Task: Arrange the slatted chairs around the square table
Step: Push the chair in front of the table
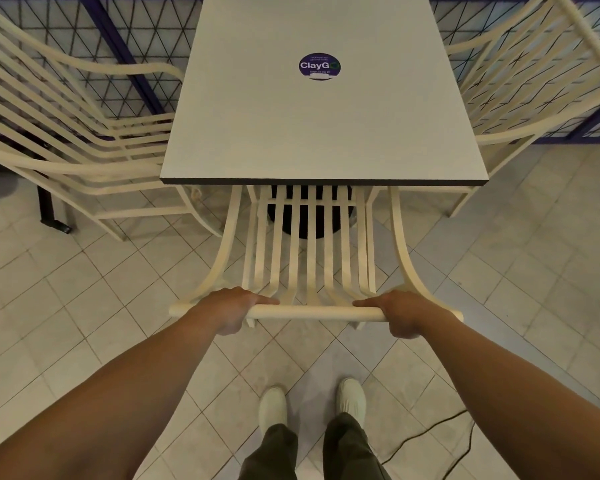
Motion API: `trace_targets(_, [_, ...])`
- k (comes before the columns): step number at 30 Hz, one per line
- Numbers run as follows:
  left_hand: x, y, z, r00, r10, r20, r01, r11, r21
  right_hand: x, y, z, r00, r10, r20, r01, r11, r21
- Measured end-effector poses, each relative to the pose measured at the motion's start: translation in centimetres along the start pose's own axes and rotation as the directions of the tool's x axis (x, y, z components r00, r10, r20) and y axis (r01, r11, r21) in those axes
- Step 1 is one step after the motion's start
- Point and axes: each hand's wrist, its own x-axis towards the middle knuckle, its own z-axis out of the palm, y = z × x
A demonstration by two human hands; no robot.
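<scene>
- Both arms reach forward and down from the lower corners of the view, nearly straight, bare to the forearm, converging on the near chair (pixel 310 258).
- Left hand (pixel 230 310): palm down over the top rail (pixel 314 312) of the chair back, fingers wrapped over the rail, index finger lying along it and pointing toward centre. Knuckles up, wrist level with forearm.
- Right hand (pixel 406 314): mirrors the left, closed around the same rail nearer its right end, index finger stretched inward along the bar.
- The two hands sit well apart, with a bare stretch of rail between them.
- Near chair: cream, slatted, its back facing the person. Seat pushed in under the near edge of the square table (pixel 323 98); front part of the seat hidden below the top. Curved side rails splay outward to the rail ends.
- Table: pale grey top with dark edge, round purple sticker (pixel 319 66) near centre, dark pedestal base visible through the seat slats.
- Left chair (pixel 73 133): same type, standing at the table's left side, seat slats running under the tabletop edge.
- Right chair (pixel 520 81): at the table's right side, partly cut off by the frame.
- Floor: pale tiles (pixel 84 306) laid diagonally; person's white shoes (pixel 273 405) behind the chair; black cable (pixel 430 434) at lower right.
</scene>
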Motion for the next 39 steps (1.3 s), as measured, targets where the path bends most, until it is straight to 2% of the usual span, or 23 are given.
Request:
trace_targets(7, [-0.1,0.3,-0.1,1.000,0.008,-0.011,-0.008,1.000,0.007,0.1,0.5,0.4,0.999,0.015,-0.050,-0.014,1.000,0.010])
trace_targets(18, [-1.0,1.4,1.8,1.000,0.001,-0.027,-0.001,1.000,-0.015,-1.4,0.7,1.9,0.999,0.027,-0.036,-0.025,0.998,0.051])
trace_targets(29, [0.6,1.0,-0.1,1.000,-0.003,-0.023,0.003,1.000,0.010,0.3,1.2,0.1,0.999,0.037,-0.020,-0.038,0.999,-0.028])
trace_targets(39, [0.5,0.6,0.5,0.999,0.012,-0.051,-0.013,1.000,-0.013,0.0,0.0,0.1,0.997,0.039,-0.061,-0.037,0.998,0.046])
